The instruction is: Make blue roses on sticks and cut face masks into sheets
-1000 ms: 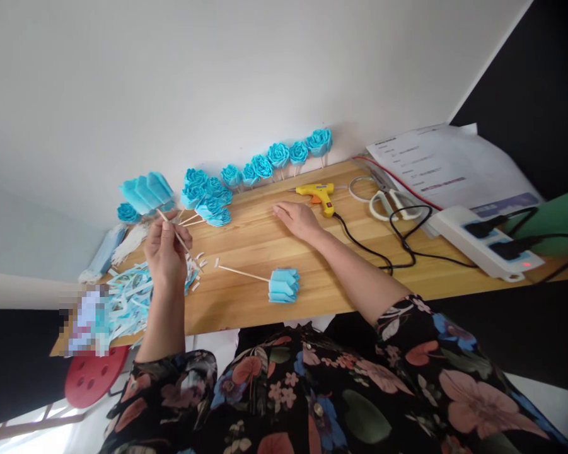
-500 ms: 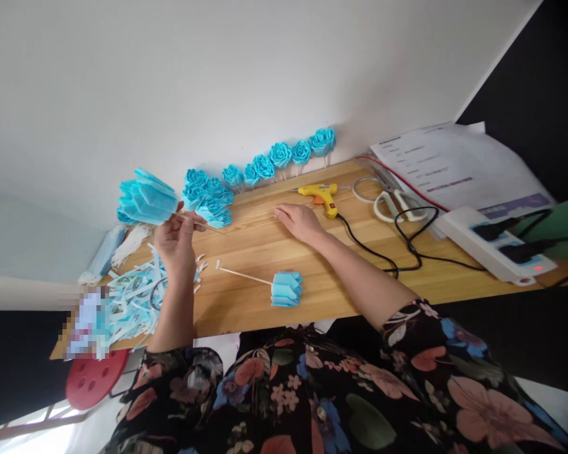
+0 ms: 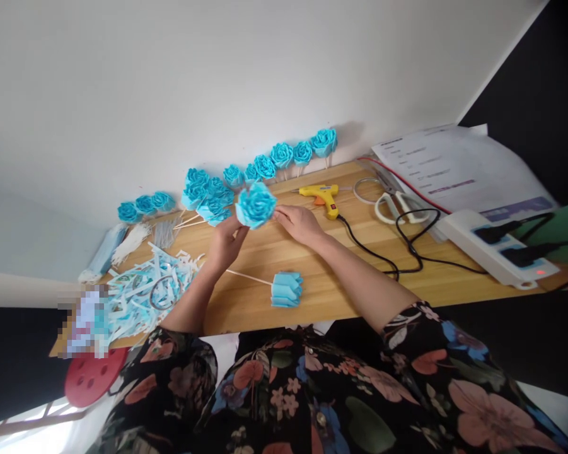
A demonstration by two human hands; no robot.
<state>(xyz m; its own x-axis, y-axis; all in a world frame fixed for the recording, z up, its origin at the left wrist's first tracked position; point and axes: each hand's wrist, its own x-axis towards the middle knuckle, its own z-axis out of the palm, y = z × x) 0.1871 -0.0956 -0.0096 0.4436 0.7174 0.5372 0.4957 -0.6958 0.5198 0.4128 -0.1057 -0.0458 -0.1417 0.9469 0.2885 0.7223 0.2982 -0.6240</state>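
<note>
A pale, plain wall (image 3: 217,75) is filling the far side, and its grey tone is deepening toward the upper corners. A black surface (image 3: 543,82) is standing at the far right, meeting the wall along a slanting edge. A wooden table (image 3: 328,287) is running from left to right against the wall, its grain showing. At the near left, a red stool (image 3: 92,381) with round holes is sitting below the table, and bright light is glaring on the white floor (image 3: 69,435).
</note>
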